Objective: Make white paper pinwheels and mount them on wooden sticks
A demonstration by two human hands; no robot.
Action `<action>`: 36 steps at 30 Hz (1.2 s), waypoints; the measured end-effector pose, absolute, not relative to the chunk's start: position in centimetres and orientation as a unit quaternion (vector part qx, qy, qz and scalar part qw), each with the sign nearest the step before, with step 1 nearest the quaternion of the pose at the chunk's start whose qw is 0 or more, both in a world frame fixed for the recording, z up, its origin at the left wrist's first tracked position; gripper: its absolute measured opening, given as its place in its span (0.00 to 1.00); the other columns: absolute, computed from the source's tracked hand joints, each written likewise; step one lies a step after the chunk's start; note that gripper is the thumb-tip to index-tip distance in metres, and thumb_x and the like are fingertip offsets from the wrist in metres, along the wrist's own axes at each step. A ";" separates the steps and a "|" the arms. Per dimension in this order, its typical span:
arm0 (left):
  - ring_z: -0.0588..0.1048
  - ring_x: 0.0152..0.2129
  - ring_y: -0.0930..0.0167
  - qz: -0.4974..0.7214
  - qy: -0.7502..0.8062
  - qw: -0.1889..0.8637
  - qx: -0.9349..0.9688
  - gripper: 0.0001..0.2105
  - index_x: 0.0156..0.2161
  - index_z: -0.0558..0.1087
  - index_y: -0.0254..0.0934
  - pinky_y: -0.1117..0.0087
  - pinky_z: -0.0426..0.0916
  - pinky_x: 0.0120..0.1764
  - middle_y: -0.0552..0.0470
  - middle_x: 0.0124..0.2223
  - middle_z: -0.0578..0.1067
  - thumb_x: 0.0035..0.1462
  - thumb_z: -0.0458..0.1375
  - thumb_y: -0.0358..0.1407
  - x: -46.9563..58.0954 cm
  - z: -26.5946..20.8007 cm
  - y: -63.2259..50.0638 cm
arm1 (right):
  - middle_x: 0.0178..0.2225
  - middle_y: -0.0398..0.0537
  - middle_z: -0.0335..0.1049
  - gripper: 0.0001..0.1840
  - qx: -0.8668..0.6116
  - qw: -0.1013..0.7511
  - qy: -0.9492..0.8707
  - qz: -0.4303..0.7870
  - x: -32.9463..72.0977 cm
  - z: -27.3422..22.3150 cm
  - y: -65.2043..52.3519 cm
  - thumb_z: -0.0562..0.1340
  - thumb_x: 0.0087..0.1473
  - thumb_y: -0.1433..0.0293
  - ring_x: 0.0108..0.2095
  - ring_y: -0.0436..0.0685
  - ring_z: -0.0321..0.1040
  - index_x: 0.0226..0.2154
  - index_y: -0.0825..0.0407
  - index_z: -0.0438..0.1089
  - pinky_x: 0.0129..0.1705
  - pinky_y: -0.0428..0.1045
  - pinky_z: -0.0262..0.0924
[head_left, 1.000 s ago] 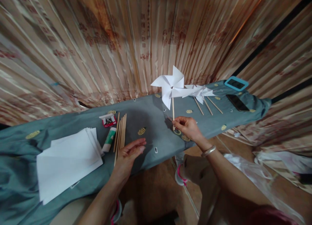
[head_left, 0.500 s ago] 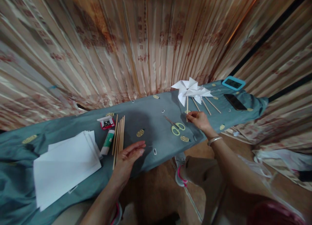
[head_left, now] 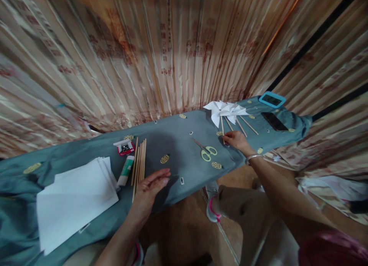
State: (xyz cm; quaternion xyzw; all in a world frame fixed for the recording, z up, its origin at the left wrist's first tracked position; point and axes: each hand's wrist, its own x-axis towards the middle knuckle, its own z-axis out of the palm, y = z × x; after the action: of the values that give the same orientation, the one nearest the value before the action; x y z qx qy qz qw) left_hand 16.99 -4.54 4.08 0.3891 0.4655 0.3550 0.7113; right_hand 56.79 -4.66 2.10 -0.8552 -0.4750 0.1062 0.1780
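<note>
My right hand (head_left: 235, 140) pinches the lower end of the wooden stick of a white paper pinwheel (head_left: 216, 111). That pinwheel lies at the back right of the table, overlapping other white pinwheels (head_left: 236, 109) whose sticks point toward me. My left hand (head_left: 152, 185) hovers over the front edge with its fingers stretched out, holding nothing. Just left of it lie several wooden sticks (head_left: 140, 158) side by side. Scissors (head_left: 207, 151) with pale green handles rest between my two hands, nearer the right one.
White paper sheets (head_left: 77, 200) lie at the left, beside a green and white glue stick (head_left: 125, 171) and a small red box (head_left: 125, 147) of metal pieces. At the far right are a dark phone (head_left: 274, 121) and a blue-framed device (head_left: 271, 99). A curtain (head_left: 138, 58) hangs behind the table.
The pinwheel in my right hand has come down from a raised tilt and now lies flatter against the others. My left hand has hardly moved.
</note>
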 end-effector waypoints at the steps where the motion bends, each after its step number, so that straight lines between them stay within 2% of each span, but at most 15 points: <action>1: 0.77 0.35 0.71 0.354 0.465 0.712 0.389 0.20 0.34 0.82 0.41 0.71 0.68 0.45 0.50 0.36 0.82 0.29 0.74 0.41 17.0 4.0 -4.5 | 0.23 0.47 0.76 0.13 -0.857 0.168 -0.477 0.101 57.1 2.2 -4.6 0.59 0.52 0.64 0.26 0.53 0.71 0.27 0.52 0.77 0.27 0.45 0.55; 7: 0.77 0.36 0.70 0.348 0.466 0.711 0.395 0.20 0.35 0.82 0.41 0.72 0.68 0.45 0.50 0.36 0.82 0.30 0.74 0.42 16.8 3.7 -4.6 | 0.24 0.46 0.77 0.12 -0.854 0.116 -0.498 0.094 58.4 2.7 -4.1 0.60 0.52 0.65 0.28 0.54 0.71 0.26 0.52 0.78 0.27 0.44 0.56; 21: 0.78 0.38 0.67 0.344 0.465 0.701 0.417 0.20 0.37 0.81 0.39 0.68 0.69 0.46 0.47 0.38 0.82 0.35 0.72 0.43 16.8 3.6 -4.6 | 0.19 0.43 0.71 0.15 -0.837 0.031 -0.534 0.116 61.3 4.1 -3.4 0.58 0.52 0.65 0.22 0.51 0.65 0.21 0.52 0.75 0.26 0.45 0.54; 29: 0.78 0.37 0.66 0.341 0.477 0.699 0.410 0.20 0.35 0.82 0.39 0.67 0.69 0.47 0.47 0.37 0.82 0.33 0.73 0.42 17.0 4.0 -4.7 | 0.18 0.44 0.71 0.14 -0.838 -0.003 -0.537 0.096 62.3 3.9 -3.0 0.59 0.52 0.66 0.22 0.51 0.65 0.21 0.51 0.75 0.26 0.45 0.53; 36: 0.78 0.39 0.66 0.335 0.481 0.702 0.405 0.20 0.35 0.82 0.39 0.66 0.68 0.49 0.47 0.38 0.82 0.32 0.73 0.42 17.0 4.2 -4.8 | 0.21 0.44 0.73 0.13 -0.842 -0.036 -0.533 0.076 62.7 3.8 -2.8 0.59 0.53 0.69 0.25 0.52 0.67 0.22 0.52 0.75 0.28 0.45 0.54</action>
State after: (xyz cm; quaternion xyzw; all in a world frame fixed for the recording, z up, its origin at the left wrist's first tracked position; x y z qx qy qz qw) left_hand 17.05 -4.81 4.23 0.4054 0.4806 0.3351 0.7017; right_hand 62.71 -2.79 3.83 -0.8418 -0.5332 0.0762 -0.0359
